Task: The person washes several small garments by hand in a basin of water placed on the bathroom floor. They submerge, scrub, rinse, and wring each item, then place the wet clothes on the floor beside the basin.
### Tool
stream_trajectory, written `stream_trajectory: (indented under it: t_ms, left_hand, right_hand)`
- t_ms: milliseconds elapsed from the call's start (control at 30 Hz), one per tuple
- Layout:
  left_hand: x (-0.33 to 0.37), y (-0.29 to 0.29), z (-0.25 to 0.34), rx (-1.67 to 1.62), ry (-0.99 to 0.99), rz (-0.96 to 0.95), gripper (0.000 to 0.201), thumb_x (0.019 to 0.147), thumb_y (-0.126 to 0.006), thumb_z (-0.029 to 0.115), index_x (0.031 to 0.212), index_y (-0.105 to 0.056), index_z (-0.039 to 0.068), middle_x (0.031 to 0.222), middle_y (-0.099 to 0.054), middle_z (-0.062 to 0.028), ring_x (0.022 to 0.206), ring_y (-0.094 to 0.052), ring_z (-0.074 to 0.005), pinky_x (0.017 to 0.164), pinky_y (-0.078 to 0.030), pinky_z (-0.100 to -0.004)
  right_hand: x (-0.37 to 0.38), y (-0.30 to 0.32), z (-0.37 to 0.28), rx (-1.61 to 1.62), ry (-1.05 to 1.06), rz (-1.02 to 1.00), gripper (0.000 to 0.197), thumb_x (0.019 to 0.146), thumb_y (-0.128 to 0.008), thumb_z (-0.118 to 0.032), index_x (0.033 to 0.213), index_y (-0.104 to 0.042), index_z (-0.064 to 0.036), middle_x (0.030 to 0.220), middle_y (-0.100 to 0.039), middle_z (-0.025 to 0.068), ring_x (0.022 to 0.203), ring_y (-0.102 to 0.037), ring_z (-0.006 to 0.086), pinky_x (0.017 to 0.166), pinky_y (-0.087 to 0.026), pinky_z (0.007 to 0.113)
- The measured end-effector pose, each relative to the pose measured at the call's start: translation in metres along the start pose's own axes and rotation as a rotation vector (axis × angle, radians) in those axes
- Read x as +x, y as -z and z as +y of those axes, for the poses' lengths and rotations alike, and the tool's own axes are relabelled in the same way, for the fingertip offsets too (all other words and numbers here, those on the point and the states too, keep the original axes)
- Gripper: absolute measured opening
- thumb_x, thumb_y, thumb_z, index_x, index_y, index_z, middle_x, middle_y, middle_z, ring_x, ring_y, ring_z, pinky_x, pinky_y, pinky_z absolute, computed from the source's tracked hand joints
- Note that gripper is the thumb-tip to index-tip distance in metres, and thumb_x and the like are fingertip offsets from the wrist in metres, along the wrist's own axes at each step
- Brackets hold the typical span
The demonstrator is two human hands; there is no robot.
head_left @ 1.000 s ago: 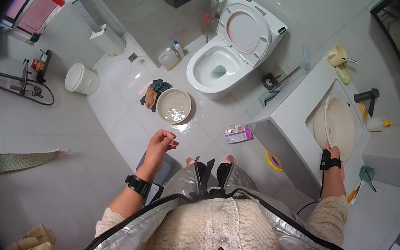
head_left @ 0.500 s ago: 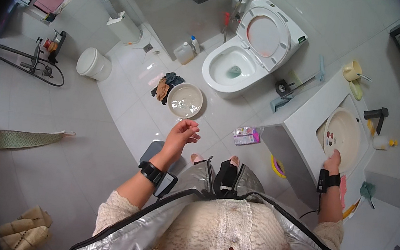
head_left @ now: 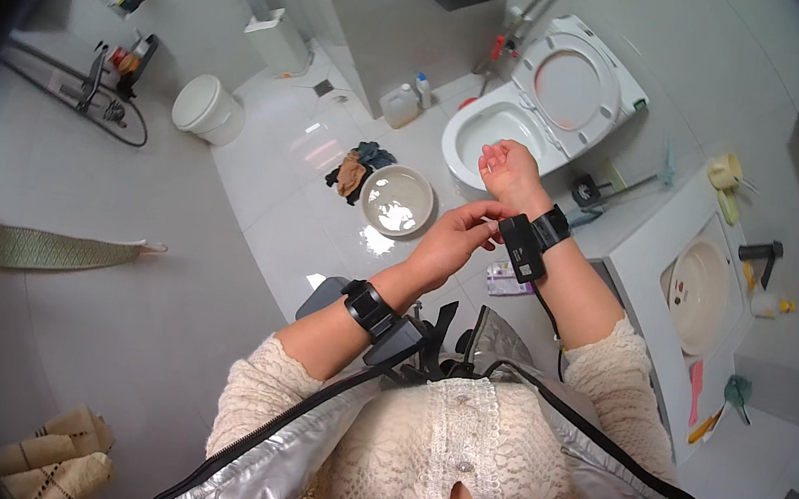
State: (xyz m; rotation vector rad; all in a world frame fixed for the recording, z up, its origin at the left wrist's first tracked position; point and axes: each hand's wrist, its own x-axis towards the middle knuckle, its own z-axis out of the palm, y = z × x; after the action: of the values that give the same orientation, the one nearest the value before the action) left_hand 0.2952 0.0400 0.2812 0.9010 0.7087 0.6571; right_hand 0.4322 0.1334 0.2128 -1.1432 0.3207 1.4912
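Note:
In front of my body, my left hand reaches across to my right wrist. Its fingertips are at the edge of a black box-shaped device, which a black strap holds on that wrist. A thin cable hangs from the box. My right hand is turned palm up with loosely bent fingers, and I see nothing in it. From this view it overlaps the rim of the toilet bowl. My left wrist carries another black strap with a dark device.
A round basin of water stands on the tiled floor beside dark and brown cloths. The open toilet is behind it. At right is a washbasin with a black tap. A lidded white bucket stands left.
My right hand has come from the washbasin to the middle and turned palm up. My left hand has moved right, to the device on my right wrist. The view has shifted slightly.

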Motion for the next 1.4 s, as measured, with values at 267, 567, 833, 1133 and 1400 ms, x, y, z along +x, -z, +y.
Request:
stream_trajectory:
  t_ms: [267, 567, 833, 1133, 1400]
  left_hand:
    - [-0.028, 0.046, 0.006, -0.118, -0.016, 0.023, 0.030, 0.084, -0.044, -0.001, 0.113, -0.053, 0.002, 0.097, -0.056, 0.0003, 0.089, -0.050, -0.0077, 0.082, -0.039, -0.0231]
    - [0.008, 0.082, 0.019, -0.135, 0.034, 0.137, 0.033, 0.082, -0.046, -0.003, 0.114, -0.054, 0.002, 0.095, -0.057, 0.0018, 0.091, -0.050, -0.0074, 0.083, -0.039, -0.0235]
    - [0.092, 0.150, 0.085, 1.420, -0.513, 0.264, 0.055, 0.079, -0.052, 0.006, 0.132, -0.038, 0.011, 0.140, -0.028, -0.0124, 0.130, -0.025, -0.0301, 0.104, -0.014, -0.0443]
    - [0.157, 0.158, 0.120, 1.468, -0.331, -0.142, 0.089, 0.063, -0.066, 0.026, 0.139, -0.022, 0.014, 0.145, -0.019, -0.0055, 0.133, -0.019, -0.0214, 0.107, -0.002, -0.0495]
    - [0.183, 0.178, 0.128, 1.475, -0.384, -0.271, 0.090, 0.062, -0.070, 0.025, 0.137, -0.024, 0.011, 0.144, -0.021, -0.0057, 0.133, -0.021, -0.0206, 0.107, -0.006, -0.0493]
  right_hand:
    - [0.010, -0.061, 0.052, 0.055, 0.073, -0.053, 0.008, 0.081, -0.047, -0.007, 0.089, -0.046, -0.0049, 0.089, -0.050, 0.0053, 0.082, -0.054, 0.0184, 0.070, -0.041, 0.030]
    - [0.057, -0.116, 0.073, -0.234, 0.409, -0.186, 0.016, 0.086, -0.045, -0.012, 0.100, -0.041, -0.0050, 0.100, -0.047, 0.0064, 0.080, -0.053, 0.0182, 0.062, -0.041, 0.029]
    - [0.119, -0.166, 0.045, 0.041, -0.378, -0.249, 0.014, 0.085, -0.043, -0.012, 0.091, -0.041, -0.0001, 0.093, -0.045, 0.0108, 0.083, -0.050, 0.0216, 0.075, -0.045, 0.034]
    - [0.156, -0.195, 0.020, 0.006, -0.382, -0.324, 0.021, 0.084, -0.050, -0.015, 0.099, -0.042, -0.0019, 0.098, -0.046, 0.0073, 0.090, -0.051, 0.0186, 0.077, -0.045, 0.033]
    - [0.179, -0.197, 0.024, 0.002, -0.267, -0.315, 0.027, 0.084, -0.050, -0.020, 0.103, -0.040, -0.0035, 0.106, -0.042, 0.0061, 0.095, -0.048, 0.0178, 0.078, -0.043, 0.031]
